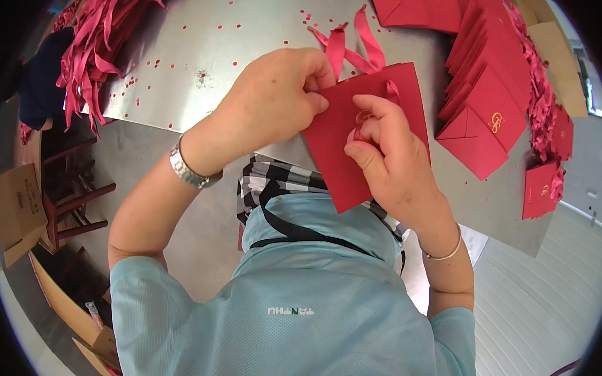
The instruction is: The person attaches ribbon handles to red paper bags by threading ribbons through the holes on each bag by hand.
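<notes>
A red paper gift bag [348, 179] is tilted in front of me, over the table's near edge. My left hand [269, 98] is closed at its upper left corner, thumb and fingers pinching the rim. Over the bag's face, my right hand [398, 159] has its fingers curled in, seemingly round a red ribbon; the pinch itself is partly hidden. A short piece of this ribbon [392, 92] shows near the bag's top edge, above the right knuckles. More red satin ribbon [369, 41] loops up behind the rim onto the metal table.
Folded red bags [489, 76] lie fanned along the metal table's [197, 30] right side, with ribbons beyond them. A heap of red ribbons [106, 41] hangs over the far left edge. Small red paper dots litter the surface. Cardboard boxes [17, 209] and a wooden stool [77, 206] stand left.
</notes>
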{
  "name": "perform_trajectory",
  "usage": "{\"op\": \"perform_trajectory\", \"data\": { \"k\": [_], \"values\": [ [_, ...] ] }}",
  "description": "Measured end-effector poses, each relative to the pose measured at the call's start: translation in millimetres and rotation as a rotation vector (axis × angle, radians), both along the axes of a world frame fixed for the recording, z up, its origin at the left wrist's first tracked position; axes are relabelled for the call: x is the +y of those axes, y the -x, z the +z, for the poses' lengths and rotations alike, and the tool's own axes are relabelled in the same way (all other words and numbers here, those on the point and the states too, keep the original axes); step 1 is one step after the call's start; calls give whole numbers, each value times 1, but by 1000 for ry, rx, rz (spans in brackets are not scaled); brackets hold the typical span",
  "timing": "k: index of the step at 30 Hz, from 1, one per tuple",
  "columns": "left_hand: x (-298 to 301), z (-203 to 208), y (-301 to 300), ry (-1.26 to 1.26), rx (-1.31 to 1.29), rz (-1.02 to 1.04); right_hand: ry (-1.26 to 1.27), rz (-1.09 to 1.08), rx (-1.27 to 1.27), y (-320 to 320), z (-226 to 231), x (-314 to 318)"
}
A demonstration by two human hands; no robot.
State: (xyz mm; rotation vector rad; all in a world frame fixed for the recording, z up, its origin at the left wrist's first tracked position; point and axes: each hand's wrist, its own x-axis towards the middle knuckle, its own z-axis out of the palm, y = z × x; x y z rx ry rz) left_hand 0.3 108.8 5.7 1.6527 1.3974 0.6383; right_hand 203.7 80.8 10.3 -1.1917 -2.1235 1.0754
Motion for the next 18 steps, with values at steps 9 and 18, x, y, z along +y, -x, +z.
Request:
{"op": "perform_trajectory", "data": {
  "k": [9, 18],
  "values": [
    [14, 1, 9, 304, -217, -62, -199, 31, -143, 5, 1, 16],
    [16, 7, 14, 181, 16, -216, -104, -134, 6, 17, -14, 15]
  ]
}}
